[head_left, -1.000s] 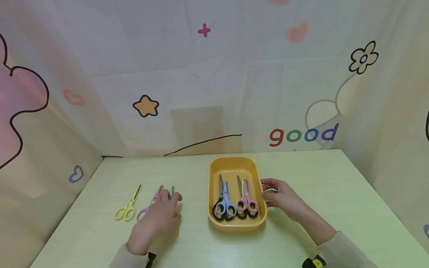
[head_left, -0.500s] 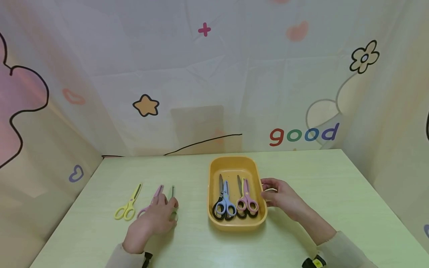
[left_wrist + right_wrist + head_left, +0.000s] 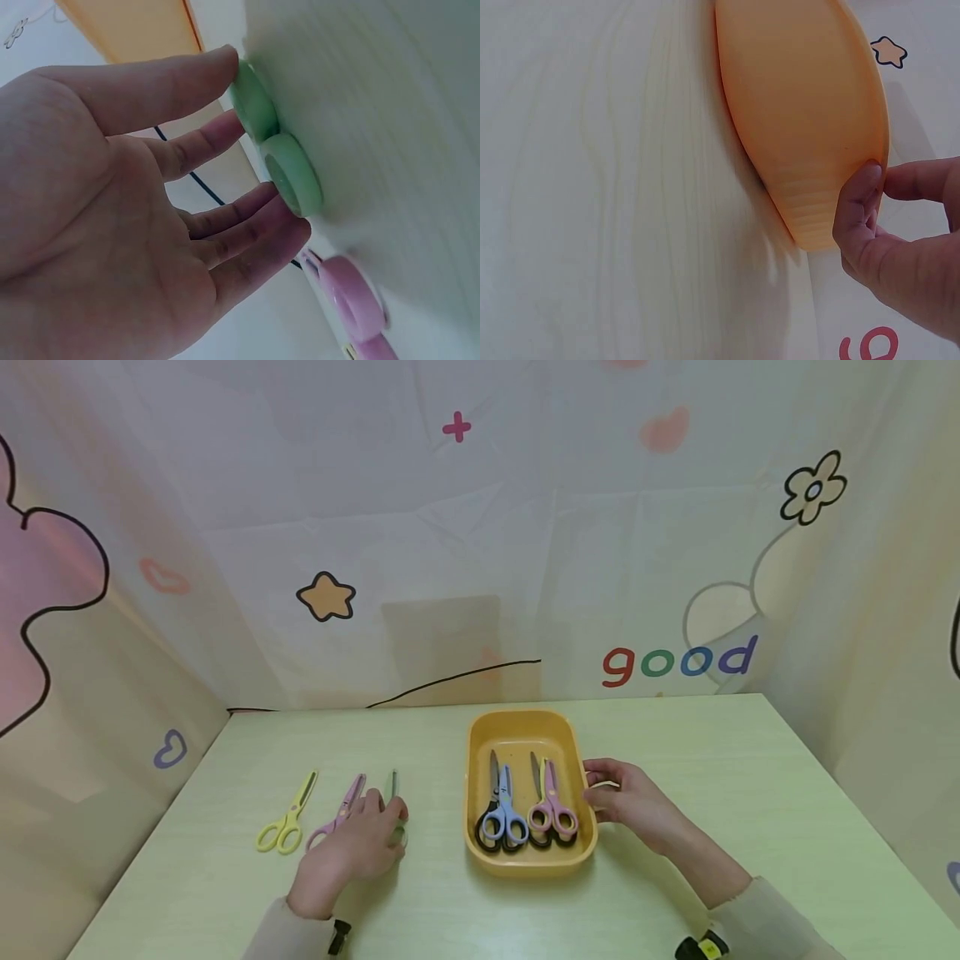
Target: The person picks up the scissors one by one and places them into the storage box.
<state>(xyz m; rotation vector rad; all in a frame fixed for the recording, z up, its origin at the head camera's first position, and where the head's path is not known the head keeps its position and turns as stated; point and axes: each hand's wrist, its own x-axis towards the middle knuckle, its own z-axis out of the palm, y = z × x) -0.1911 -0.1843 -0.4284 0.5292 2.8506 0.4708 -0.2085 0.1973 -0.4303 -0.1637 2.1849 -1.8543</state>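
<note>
My left hand [image 3: 360, 847] is low over the table and pinches the ring handles of pale green scissors [image 3: 300, 176] between thumb and fingers; the blades point away from me. Beside that hand lie purple scissors [image 3: 351, 793], partly covered by it, and further left yellow scissors [image 3: 287, 827]. My right hand [image 3: 637, 802] grips the right side of a yellow tray [image 3: 802, 97] at its rim, one finger bent against the outer wall. Inside the tray lie blue scissors [image 3: 506, 810] and pink scissors [image 3: 553, 810], each over black-handled scissors.
The pale wood table [image 3: 435, 927] ends at a printed cloth backdrop [image 3: 525, 568], with cloth at both sides as well. The tray stands upright on the table between the two hands.
The left hand first drew back a little to the green handles, then shifted slightly right; the green scissors moved a little right with it. The right hand and tray stayed put.
</note>
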